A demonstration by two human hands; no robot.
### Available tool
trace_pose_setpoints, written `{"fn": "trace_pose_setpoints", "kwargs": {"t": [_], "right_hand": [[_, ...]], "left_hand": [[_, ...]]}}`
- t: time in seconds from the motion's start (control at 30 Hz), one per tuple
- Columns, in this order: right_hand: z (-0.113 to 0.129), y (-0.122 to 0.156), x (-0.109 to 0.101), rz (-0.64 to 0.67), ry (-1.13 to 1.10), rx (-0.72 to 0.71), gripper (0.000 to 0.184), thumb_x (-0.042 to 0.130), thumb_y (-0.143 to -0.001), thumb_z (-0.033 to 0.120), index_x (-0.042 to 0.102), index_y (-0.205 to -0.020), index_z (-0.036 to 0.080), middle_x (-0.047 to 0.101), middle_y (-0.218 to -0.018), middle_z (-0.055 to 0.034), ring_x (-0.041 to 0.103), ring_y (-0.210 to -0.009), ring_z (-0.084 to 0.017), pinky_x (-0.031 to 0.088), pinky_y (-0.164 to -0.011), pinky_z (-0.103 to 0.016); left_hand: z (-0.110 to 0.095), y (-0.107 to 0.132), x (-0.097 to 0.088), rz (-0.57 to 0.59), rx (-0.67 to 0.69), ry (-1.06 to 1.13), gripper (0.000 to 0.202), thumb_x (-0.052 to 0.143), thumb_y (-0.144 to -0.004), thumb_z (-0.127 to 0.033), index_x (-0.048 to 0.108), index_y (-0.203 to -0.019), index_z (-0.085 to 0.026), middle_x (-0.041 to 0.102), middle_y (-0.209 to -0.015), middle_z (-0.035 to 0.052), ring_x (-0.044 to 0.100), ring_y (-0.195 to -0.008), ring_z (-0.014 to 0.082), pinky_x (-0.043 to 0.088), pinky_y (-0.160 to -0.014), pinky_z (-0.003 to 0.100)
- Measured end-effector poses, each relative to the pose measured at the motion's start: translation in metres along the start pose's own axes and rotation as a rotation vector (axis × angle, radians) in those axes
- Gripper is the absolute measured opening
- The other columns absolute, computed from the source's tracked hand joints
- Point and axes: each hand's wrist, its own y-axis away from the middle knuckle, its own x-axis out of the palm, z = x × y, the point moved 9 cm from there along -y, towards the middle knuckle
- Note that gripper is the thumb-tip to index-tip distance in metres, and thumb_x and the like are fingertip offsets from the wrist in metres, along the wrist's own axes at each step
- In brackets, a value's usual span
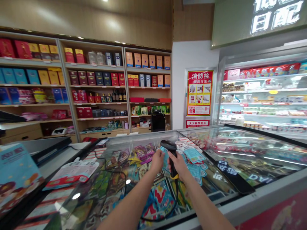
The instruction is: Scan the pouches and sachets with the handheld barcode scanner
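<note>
Two bare forearms reach forward from the bottom edge, over a glass-topped chest freezer [263,188] in a shop.

The right hand [178,164] is clenched around the handle of a black barcode scanner [168,145]. It holds the scanner upright, with the rounded head above the knuckles and a yellow band showing under the palm. A black cable [158,219] hangs from the handle and loops over the glass towards the left.

The left hand [157,161] is raised just beside the scanner, back to the camera and fingers curled. They are at a pale blue card [164,154] between the two hands. Whether they grip it or only touch it cannot be told. Both wrists are held level and the hands nearly meet above the middle of the freezer lid.

Under the glass lie bright frozen-food packets, and more blue tags [194,155] sit on the lid to the right of the hands.

On the white wall behind hangs a red poster [200,92] headed "消防栓", with "119" near its foot. A small red sign [197,123] below it reads "灭火器放置点". An overhead sign [275,16] at top right shows large white characters, cut off, ending in "日配". Wooden shelves [100,86] of boxed goods fill the left wall, their labels too small to read. A lit chilled cabinet [263,95] stands at the right.
</note>
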Motion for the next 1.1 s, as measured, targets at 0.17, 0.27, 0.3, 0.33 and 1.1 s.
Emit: {"fn": "trace_pose_setpoints", "kwargs": {"t": [0.17,0.27,0.3,0.33,1.1], "right_hand": [[-0.002,-0.017,0.015,0.020,0.002,0.028,0.041,0.060,-0.070,0.057,0.045,-0.076,0.020,0.051,-0.050,0.0062,0.045,-0.035,-0.008,0.039,-0.033,-0.020],[-0.017,-0.020,0.026,0.108,0.070,0.063,0.042,0.060,-0.071,0.058,0.044,-0.078,0.020,0.051,-0.051,0.0065,0.044,-0.034,-0.007,0.039,-0.032,-0.020],[-0.025,-0.018,0.029,0.157,0.116,0.089,0.041,0.059,-0.072,0.058,0.045,-0.078,0.020,0.051,-0.051,0.0065,0.044,-0.034,-0.007,0.039,-0.032,-0.020],[-0.031,-0.016,0.030,0.204,0.184,0.109,0.041,0.059,-0.073,0.057,0.045,-0.079,0.020,0.051,-0.051,0.0064,0.045,-0.034,-0.008,0.038,-0.031,-0.020],[-0.044,0.004,0.024,0.263,0.271,0.271,0.034,0.057,-0.078,0.052,0.046,-0.080,0.020,0.051,-0.050,0.0053,0.044,-0.035,-0.009,0.038,-0.032,-0.021]], "left_hand": [[0.037,-0.020,-0.105,-0.344,0.015,0.208,0.019,0.044,-0.078,-0.037,0.046,-0.070,-0.019,0.046,-0.061,-0.0038,0.046,-0.059,0.0118,0.040,-0.058,0.023],[0.069,-0.019,-0.137,-0.478,-0.054,0.287,0.027,0.042,-0.076,-0.047,0.045,-0.073,-0.020,0.046,-0.064,-0.0036,0.046,-0.059,0.0121,0.041,-0.058,0.024],[0.076,-0.017,-0.141,-0.506,-0.071,0.292,0.028,0.042,-0.076,-0.048,0.045,-0.073,-0.020,0.046,-0.064,-0.0035,0.046,-0.059,0.0122,0.041,-0.057,0.024],[0.080,-0.016,-0.142,-0.524,-0.081,0.290,0.029,0.042,-0.075,-0.048,0.045,-0.072,-0.020,0.046,-0.064,-0.0033,0.047,-0.059,0.0122,0.041,-0.057,0.024],[0.071,-0.008,-0.122,-0.572,-0.113,0.264,0.012,0.039,-0.082,-0.028,0.047,-0.077,-0.019,0.052,-0.071,-0.0005,0.051,-0.068,0.0128,0.042,-0.064,0.023]]}}
